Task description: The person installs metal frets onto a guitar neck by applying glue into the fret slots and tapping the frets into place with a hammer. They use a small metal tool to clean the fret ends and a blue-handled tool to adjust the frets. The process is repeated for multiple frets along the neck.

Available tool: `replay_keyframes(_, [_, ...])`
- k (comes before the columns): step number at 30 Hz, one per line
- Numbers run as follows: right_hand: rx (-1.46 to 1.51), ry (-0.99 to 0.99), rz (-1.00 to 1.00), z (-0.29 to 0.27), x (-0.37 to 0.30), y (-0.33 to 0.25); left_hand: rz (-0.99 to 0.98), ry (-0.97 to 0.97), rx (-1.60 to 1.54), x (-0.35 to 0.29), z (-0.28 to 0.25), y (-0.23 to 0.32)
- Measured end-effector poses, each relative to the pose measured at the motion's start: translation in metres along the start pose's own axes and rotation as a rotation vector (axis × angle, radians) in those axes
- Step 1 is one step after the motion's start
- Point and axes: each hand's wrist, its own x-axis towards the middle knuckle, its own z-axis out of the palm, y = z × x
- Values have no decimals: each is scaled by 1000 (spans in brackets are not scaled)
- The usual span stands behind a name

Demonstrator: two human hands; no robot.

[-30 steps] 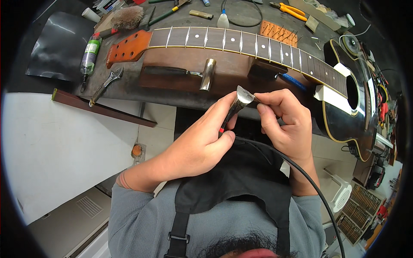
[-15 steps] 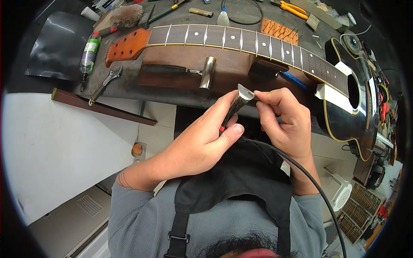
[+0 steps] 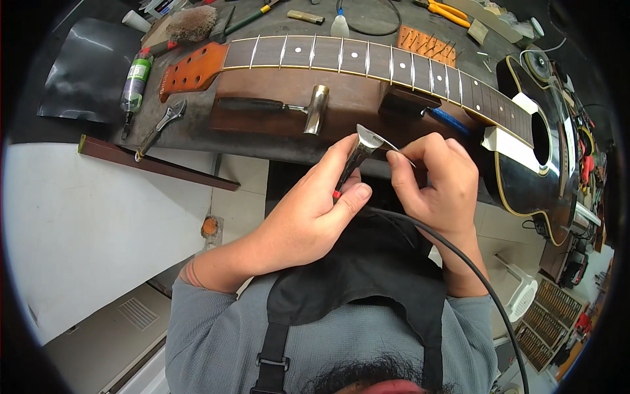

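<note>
My left hand [image 3: 303, 220] is wrapped around a pair of end-cutting nippers [image 3: 369, 139], head up, with a bit of red showing at the handle. Between the thumb and fingers of my right hand [image 3: 438, 187] is a thin, slightly curved strip of fret wire [image 3: 392, 145]. One end of the wire lies at the nippers' jaws; whether they grip it I cannot tell. Beyond my hands a guitar neck [image 3: 341, 56] runs across the bench, with bright frets in part of its dark fingerboard. Its black body [image 3: 515, 187] is at the right.
A hammer [image 3: 317, 110] lies beneath the neck, near a blue-handled tool [image 3: 449, 121]. To the left are an adjustable wrench [image 3: 161, 128] and a bottle [image 3: 136, 82]. A wooden block [image 3: 426, 46] holds several wire pieces. A black cable [image 3: 459, 256] passes by my right forearm.
The right hand has shifted slightly right and turned, and more of the fret wire shows between it and the nippers. The nippers' head has moved a little left and up.
</note>
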Motion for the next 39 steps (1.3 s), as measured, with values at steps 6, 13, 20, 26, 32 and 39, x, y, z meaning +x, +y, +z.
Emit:
replay_keyframes(6, [-238,-24,-188,-6,7,5,-42,11,4,-1,0,0])
replay_keyframes(13, [-276,-30,-262,-4,7,7,8,68,-32,-2,7,-7])
replay_keyframes(20, [-285,0,-264,0,5,6,-16,53,-26,-3,5,-8])
replay_keyframes(26, [-280,0,-254,-1,6,5,-25,39,-35,-2,4,-4])
replay_keyframes(32, [-274,13,-252,-1,5,3,2,58,-35,-1,6,-5])
replay_keyframes(39, [-260,2,-220,-2,5,3,-8,58,-115,-3,6,0])
